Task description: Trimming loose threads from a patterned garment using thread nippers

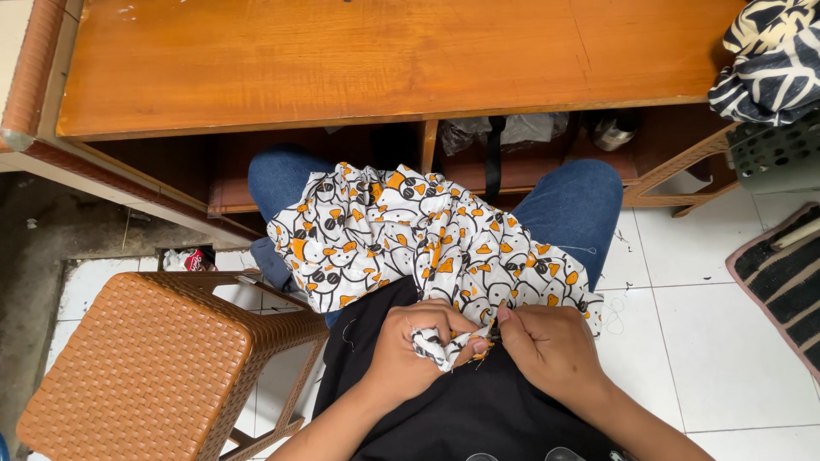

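Observation:
A white cloth printed with black and orange cartoon shapes lies bunched over my lap, on blue jeans. My left hand is closed around a small gathered fold of that cloth near my black shirt. My right hand pinches the same fold from the right, thumb and forefinger pressed at its tip. A thin loose thread hangs off the cloth's right edge. Whether the right fingers hold a needle or small tool is too small to tell.
A wooden table spans the top, with a shelf and bags beneath. A brown woven stool stands at my left. A black-and-white patterned cloth lies on a grey basket at right, above a striped mat on white tiles.

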